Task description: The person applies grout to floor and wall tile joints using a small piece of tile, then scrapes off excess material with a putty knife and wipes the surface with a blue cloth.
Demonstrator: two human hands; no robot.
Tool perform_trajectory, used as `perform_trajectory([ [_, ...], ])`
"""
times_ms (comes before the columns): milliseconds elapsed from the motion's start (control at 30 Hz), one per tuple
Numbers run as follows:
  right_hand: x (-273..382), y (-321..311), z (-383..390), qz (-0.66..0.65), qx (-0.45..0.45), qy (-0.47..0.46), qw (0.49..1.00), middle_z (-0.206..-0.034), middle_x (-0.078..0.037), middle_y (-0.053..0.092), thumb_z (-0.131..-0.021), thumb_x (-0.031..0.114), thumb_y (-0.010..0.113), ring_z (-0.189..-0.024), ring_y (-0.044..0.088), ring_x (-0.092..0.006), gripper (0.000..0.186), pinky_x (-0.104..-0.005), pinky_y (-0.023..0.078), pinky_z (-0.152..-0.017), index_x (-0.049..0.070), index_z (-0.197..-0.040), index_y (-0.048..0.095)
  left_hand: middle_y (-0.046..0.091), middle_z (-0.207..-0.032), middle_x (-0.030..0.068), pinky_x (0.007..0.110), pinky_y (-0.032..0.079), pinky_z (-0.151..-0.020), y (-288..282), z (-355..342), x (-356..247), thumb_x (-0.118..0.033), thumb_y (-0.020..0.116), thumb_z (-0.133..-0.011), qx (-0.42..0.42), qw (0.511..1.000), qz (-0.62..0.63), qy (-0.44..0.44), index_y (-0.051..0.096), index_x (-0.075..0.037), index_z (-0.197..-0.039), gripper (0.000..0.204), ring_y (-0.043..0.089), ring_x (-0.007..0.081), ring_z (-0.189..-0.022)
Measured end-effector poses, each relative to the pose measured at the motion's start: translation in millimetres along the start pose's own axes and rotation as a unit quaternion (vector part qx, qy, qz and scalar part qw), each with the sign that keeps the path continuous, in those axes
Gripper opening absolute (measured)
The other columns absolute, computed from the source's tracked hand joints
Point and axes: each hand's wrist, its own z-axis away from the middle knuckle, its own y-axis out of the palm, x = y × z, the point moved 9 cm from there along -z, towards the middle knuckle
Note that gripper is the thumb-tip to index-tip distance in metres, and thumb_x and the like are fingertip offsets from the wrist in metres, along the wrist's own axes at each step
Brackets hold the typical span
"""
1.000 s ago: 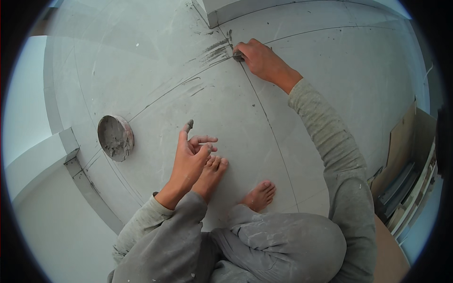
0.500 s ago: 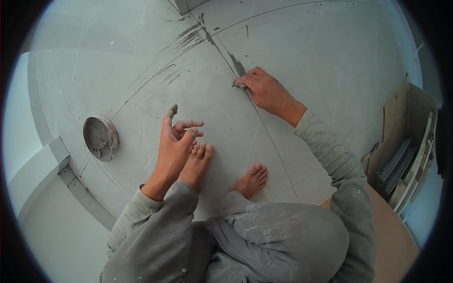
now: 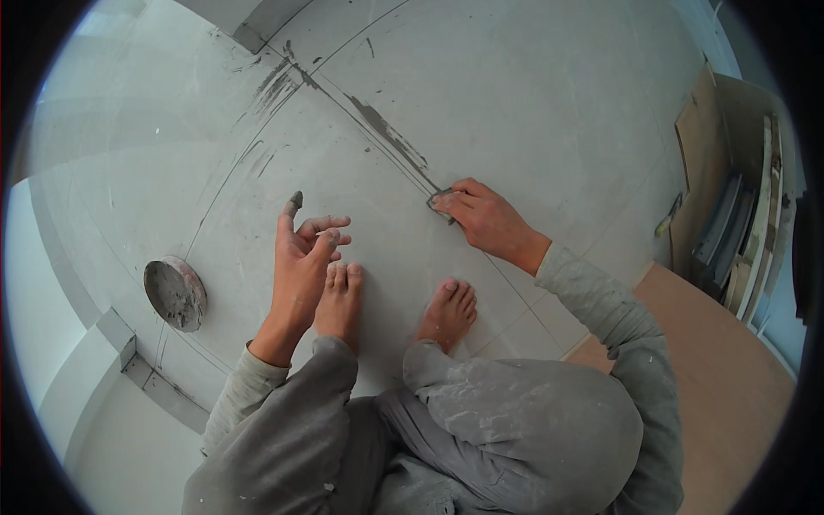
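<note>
My right hand (image 3: 496,221) is closed on a small, flat scraper (image 3: 440,209) smeared with grey paste, pressed to the floor over a tile joint. Beyond it, a dark streak of wet grout (image 3: 388,130) runs along the joint to a crossing of joints. My left hand (image 3: 299,257) hovers above my left foot, fingers apart and holding nothing, with grey paste on the tip of its raised finger. To its left, a round tub (image 3: 197,287) with grey grout inside sits on the floor.
Pale floor tiles (image 3: 558,112) spread ahead. Boards and strips (image 3: 697,142) lean at the right, near a brown sheet (image 3: 704,343) on the floor. A white raised ledge (image 3: 94,360) borders the left. My bare feet (image 3: 448,313) stand between my hands.
My right hand has drawn the scraper nearer along the joint, and a longer grout streak shows behind it. The view has shifted; my left hand keeps its pose.
</note>
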Motion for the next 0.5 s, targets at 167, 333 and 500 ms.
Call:
perform_trajectory([
  [167,10,-3,52,0.021,-0.018,0.05,0.998,-0.11,-0.005,0.075,-0.086,-0.004,0.066,-0.107,0.064,-0.0256,0.03,-0.0357,0.058,-0.091,0.002,-0.115,0.072,0.069,-0.122,0.0137,0.028,0.053,-0.083,3,-1,3,-0.006,0.058,-0.102,0.009,1.0,0.004,-0.002,0.012,0.004,-0.163,0.077,0.066,0.0164,-0.101],
  [333,11,-7,95,-0.031,-0.011,0.179,0.983,-0.115,-0.006,0.075,-0.085,-0.006,0.066,-0.107,0.064,-0.0265,0.033,-0.0367,0.058,-0.09,0.003,-0.116,0.073,0.069,-0.123,0.0138,0.026,0.052,-0.083,5,-3,4,-0.006,0.057,-0.103,0.019,1.0,-0.007,0.0,0.012,0.003,-0.163,0.076,0.065,0.0151,-0.1],
  [500,3,-23,24,-0.094,-0.172,0.182,0.964,-0.118,-0.008,0.075,-0.082,-0.008,0.066,-0.106,0.064,-0.0281,0.036,-0.0373,0.058,-0.087,0.002,-0.117,0.072,0.069,-0.123,0.013,0.026,0.051,-0.084,6,1,7,-0.006,0.055,-0.103,0.02,1.0,-0.014,-0.004,0.014,0.003,-0.164,0.074,0.065,0.014,-0.1],
])
